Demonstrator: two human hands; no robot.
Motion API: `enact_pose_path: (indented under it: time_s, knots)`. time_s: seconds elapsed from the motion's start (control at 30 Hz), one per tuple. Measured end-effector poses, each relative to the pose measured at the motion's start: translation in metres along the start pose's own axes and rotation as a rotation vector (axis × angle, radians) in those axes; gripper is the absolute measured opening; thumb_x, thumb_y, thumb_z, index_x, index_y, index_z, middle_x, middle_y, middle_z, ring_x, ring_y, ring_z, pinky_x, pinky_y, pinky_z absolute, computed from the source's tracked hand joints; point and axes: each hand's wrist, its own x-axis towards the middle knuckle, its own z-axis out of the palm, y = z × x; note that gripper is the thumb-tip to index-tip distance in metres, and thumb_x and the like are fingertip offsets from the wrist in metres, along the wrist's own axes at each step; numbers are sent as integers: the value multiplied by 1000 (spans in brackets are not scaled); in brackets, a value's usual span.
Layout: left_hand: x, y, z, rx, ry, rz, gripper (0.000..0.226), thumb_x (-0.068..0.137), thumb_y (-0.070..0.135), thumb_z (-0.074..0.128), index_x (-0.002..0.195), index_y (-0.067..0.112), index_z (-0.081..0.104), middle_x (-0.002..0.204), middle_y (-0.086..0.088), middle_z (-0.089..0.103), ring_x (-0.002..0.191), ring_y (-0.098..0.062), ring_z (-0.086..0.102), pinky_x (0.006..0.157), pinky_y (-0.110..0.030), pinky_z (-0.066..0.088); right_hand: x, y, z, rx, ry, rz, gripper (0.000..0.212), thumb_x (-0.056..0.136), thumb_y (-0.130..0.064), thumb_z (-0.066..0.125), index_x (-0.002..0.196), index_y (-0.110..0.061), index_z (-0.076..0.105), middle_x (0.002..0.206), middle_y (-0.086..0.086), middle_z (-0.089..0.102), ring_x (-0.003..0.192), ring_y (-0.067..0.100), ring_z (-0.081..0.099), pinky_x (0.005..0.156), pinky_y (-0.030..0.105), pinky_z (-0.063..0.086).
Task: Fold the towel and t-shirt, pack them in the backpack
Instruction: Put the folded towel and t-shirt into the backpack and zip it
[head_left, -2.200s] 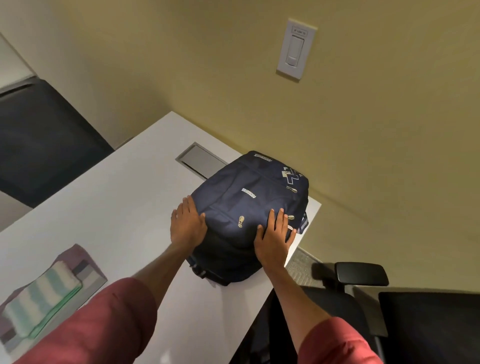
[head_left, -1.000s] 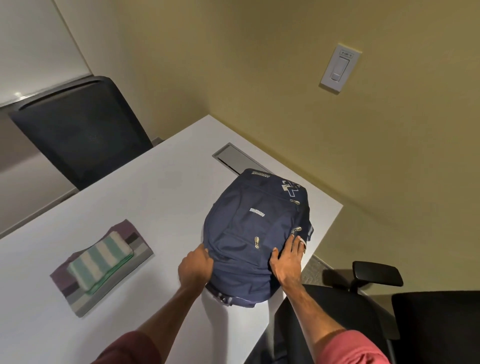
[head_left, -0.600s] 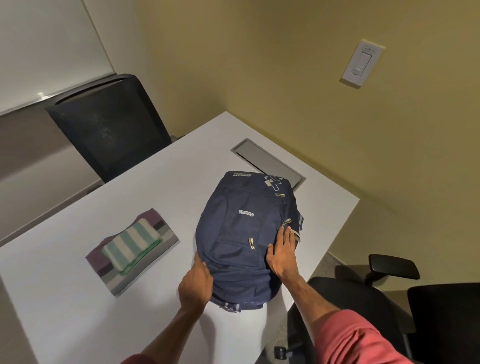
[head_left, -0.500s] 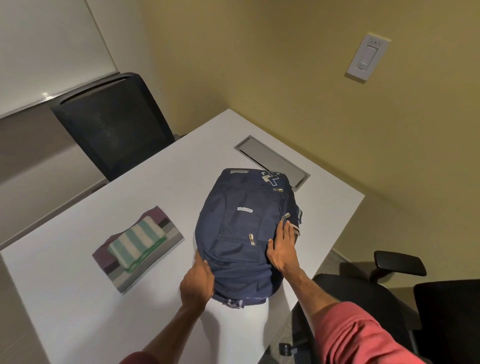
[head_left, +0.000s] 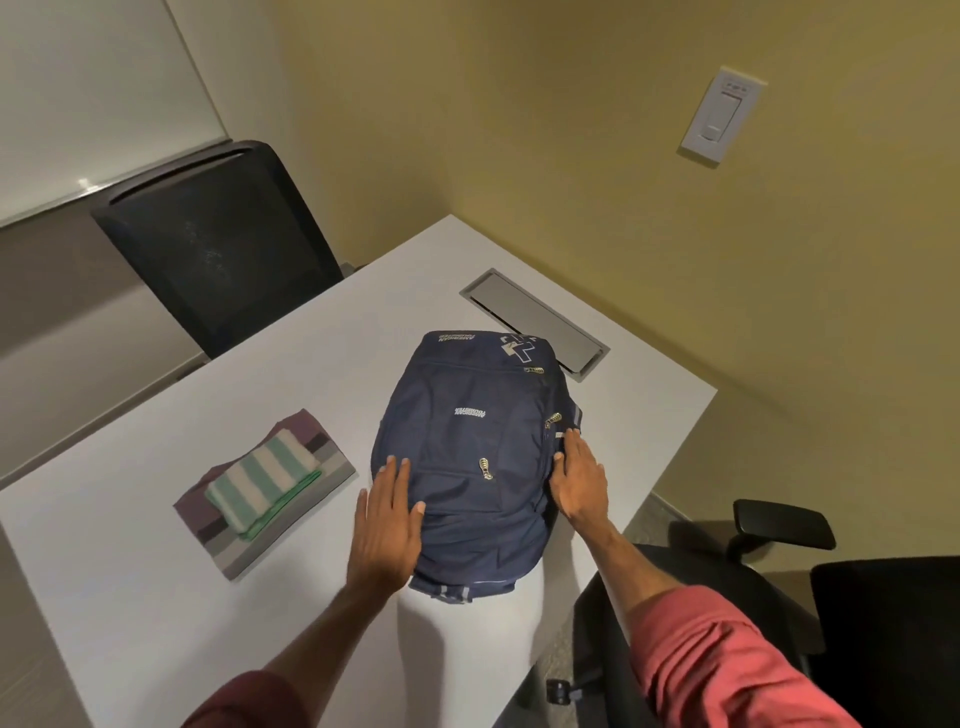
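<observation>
A navy backpack (head_left: 470, 431) lies flat on the white table (head_left: 156, 597), front up, its zips closed. My left hand (head_left: 387, 525) rests flat on its near left side, fingers straight. My right hand (head_left: 581, 480) lies with straight fingers along its right edge, by a side zip pull. To the left, a folded green-and-white striped towel (head_left: 262, 480) sits on top of a folded purple-and-grey striped t-shirt (head_left: 291, 512).
A grey cable hatch (head_left: 535, 319) is set in the table behind the backpack. One black chair (head_left: 218, 244) stands at the far left side, another black chair (head_left: 769, 587) at the right by the table's edge. Yellow walls close in behind.
The backpack has been pulled nearer and turned towards the table's middle. My left hand has uncurled from the bag's near corner and now lies flat on it.
</observation>
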Motion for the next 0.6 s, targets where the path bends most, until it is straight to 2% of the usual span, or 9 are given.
enact_pose_path:
  time_s: [0.07,0.1,0.13,0.23,0.3,0.37,0.47,0.6]
  knots:
    - [8,6,1,-30,-62,41,64,115,47,29,172,29,7,179,3,13,165,-18,13,134,-45,14,0,7,-7,24,100,44,30,112,-29,40,137,-24,57,138,9,68,126,39,65,113,63,47]
    - [14,11,1,-35,-86,41,63,115,45,31,172,30,8,179,4,15,165,-18,14,134,-43,12,0,9,-11,28,130,60,19,110,-29,42,121,-26,58,122,7,73,111,38,69,102,59,53]
    - [19,19,3,-27,-105,37,63,115,45,33,172,30,9,178,5,16,165,-17,14,134,-40,9,0,14,-15,16,140,70,15,110,-28,44,116,-25,58,117,7,73,106,37,69,97,55,55]
    - [34,46,9,7,-168,64,65,114,47,33,172,28,10,178,5,15,165,-16,14,133,-34,3,2,23,-22,-56,73,101,32,112,-17,48,141,-11,61,137,14,67,125,39,63,105,55,49]
    - [41,62,15,30,-223,136,67,114,52,32,172,30,7,179,6,12,165,-14,12,134,-36,5,8,29,-25,-34,41,84,37,111,-16,49,146,-11,60,140,14,66,127,38,62,107,56,50]
    - [44,74,21,47,-286,228,70,113,60,28,172,33,3,180,9,7,165,-9,5,135,-39,6,15,32,-26,-9,20,67,36,110,-17,51,144,-15,62,136,13,68,122,37,65,104,55,53]
    - [44,89,27,60,-396,323,75,109,71,27,171,37,2,180,12,0,165,-6,-5,135,-41,0,23,30,-27,22,-24,65,30,105,-11,53,130,-17,69,125,10,71,111,36,67,99,52,54]
    - [47,92,34,189,-463,381,84,103,82,28,171,40,4,180,11,-4,165,-12,-8,134,-46,-3,32,30,-23,15,-35,100,25,99,-10,60,120,-22,68,114,4,70,102,33,68,97,50,53]
